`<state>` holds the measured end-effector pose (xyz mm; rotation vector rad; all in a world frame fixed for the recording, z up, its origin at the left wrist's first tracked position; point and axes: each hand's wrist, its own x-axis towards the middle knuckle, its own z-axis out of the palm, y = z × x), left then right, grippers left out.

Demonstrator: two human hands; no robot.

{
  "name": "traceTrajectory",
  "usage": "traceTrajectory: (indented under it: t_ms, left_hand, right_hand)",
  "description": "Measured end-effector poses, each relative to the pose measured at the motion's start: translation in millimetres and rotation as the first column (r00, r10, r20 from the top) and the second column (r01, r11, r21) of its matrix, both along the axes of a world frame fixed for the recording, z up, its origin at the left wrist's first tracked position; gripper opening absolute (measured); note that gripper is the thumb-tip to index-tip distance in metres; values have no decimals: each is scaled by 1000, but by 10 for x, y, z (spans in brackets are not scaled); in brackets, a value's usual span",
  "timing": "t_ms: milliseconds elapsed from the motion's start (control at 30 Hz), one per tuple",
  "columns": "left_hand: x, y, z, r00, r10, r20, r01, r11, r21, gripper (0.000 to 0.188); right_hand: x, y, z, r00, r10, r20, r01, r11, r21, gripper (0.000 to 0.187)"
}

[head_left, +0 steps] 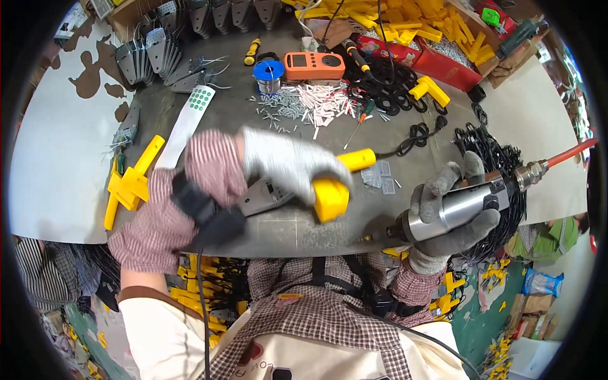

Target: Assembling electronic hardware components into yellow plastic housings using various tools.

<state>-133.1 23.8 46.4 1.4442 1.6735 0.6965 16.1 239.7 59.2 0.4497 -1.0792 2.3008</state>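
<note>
My left hand (288, 161), in a light grey glove, grips a yellow plastic housing (332, 193) with a black cable (411, 136) leaving its far end. It holds the part just above the grey workbench (278, 228), beside a grey metal bracket (263, 197). My right hand (453, 212), in a darker grey glove, is wrapped around a silver pneumatic screwdriver (453, 206) fed by an orange air hose (570, 152). The tool's tip points left toward the bench, a short way right of the yellow part.
Behind lie white and grey small parts (310, 107), an orange meter (315, 64), a blue solder spool (268, 71), coiled black cables (386, 85), metal brackets (149, 54) and bins of yellow parts (418, 28). A yellow T-shaped piece (130, 183) sits left; black cable bundles (491, 155) lie right.
</note>
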Motion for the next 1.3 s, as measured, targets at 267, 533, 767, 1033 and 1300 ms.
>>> traceTrajectory:
  t_ms: [267, 533, 767, 1033, 1300]
  left_hand:
    - [549, -439, -308, 700, 701, 133, -711, 668, 221, 70]
    - [561, -471, -491, 680, 731, 59, -733, 677, 70, 71]
    - [591, -498, -579, 653, 746, 129, -756, 634, 165, 71]
    - [581, -466, -607, 652, 751, 104, -751, 621, 226, 74]
    - [575, -472, -662, 638, 761, 116, -757, 592, 277, 68]
  right_hand:
    - [-666, 41, 27, 959, 279, -46, -225, 851, 475, 71]
    - [-968, -489, 344, 802, 417, 427, -568, 754, 329, 51]
    - [-1145, -663, 142, 883, 467, 47, -351, 590, 728, 61]
    - [-1332, -574, 70, 839, 536, -98, -184, 448, 875, 37]
    - [-1350, -646, 62, 784, 621, 10, -368, 452, 813, 52]
